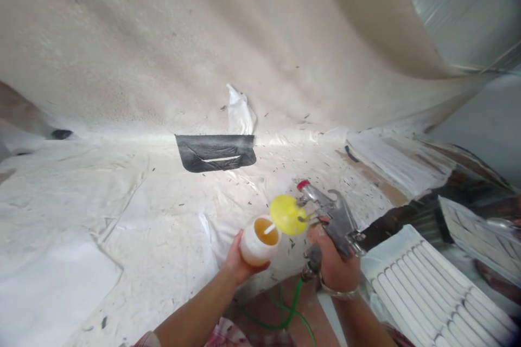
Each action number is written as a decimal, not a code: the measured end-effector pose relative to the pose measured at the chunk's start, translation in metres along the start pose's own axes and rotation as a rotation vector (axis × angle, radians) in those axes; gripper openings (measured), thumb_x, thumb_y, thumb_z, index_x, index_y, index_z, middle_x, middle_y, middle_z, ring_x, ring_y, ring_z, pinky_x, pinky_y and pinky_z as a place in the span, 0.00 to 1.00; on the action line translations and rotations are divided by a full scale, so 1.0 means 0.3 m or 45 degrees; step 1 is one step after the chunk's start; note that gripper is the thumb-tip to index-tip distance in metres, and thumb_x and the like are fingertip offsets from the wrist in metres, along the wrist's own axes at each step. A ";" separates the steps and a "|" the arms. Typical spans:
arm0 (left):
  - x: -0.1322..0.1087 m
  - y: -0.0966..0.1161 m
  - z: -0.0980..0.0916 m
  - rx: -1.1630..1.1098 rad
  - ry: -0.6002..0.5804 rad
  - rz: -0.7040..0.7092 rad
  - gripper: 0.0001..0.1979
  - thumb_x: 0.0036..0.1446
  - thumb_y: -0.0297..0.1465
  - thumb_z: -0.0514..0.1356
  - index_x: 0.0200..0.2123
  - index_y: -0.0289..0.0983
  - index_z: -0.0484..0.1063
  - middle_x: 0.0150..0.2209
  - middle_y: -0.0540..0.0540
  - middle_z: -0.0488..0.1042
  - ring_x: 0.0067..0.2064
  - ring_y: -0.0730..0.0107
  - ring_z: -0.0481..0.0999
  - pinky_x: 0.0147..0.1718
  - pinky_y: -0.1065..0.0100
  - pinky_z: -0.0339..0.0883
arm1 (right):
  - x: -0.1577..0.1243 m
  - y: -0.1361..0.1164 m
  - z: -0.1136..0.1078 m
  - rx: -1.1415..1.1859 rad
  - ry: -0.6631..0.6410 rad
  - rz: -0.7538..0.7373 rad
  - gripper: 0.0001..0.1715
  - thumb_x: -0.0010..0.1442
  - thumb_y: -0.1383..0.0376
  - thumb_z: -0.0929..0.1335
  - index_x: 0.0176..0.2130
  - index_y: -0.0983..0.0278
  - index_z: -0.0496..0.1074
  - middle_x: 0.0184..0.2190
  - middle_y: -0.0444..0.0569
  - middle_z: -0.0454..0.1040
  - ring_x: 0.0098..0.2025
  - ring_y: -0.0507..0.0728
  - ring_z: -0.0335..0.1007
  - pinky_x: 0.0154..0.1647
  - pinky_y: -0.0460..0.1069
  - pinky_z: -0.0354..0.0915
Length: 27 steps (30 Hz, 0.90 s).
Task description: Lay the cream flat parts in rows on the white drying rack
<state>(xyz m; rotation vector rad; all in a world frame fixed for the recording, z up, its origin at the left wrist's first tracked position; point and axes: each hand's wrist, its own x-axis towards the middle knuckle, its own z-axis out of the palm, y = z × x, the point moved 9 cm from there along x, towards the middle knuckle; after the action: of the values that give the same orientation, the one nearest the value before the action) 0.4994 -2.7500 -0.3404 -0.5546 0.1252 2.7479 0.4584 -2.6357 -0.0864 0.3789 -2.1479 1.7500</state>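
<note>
Left grip [238,265] clasps the round white plastic cup [256,250]; right of it, right grip [338,267] holds the silver metal spray gun [337,217], its white tube [269,229] slanting down-left to the cup's mouth.

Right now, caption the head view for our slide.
Left hand holds a cup of amber liquid; right hand holds a spray gun.

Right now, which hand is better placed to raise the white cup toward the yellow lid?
Left, probably: the left hand cradles the white cup of amber liquid, just beside the yellow lid. The right hand is occupied gripping the spray gun.
</note>
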 end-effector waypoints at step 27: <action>0.074 -0.067 0.094 0.022 -0.280 -0.194 0.37 0.55 0.54 0.51 0.63 0.40 0.56 0.56 0.39 0.68 0.50 0.51 0.71 0.37 0.61 0.64 | -0.085 0.162 0.091 -0.672 -1.542 -0.071 0.14 0.50 0.60 0.67 0.36 0.61 0.78 0.35 0.51 0.78 0.44 0.62 0.73 0.54 0.60 0.65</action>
<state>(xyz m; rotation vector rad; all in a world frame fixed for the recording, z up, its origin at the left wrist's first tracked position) 0.4768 -2.7201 -0.3236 -0.2430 0.0508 2.6339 0.4588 -2.6527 -0.1454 1.6062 -3.1469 0.8294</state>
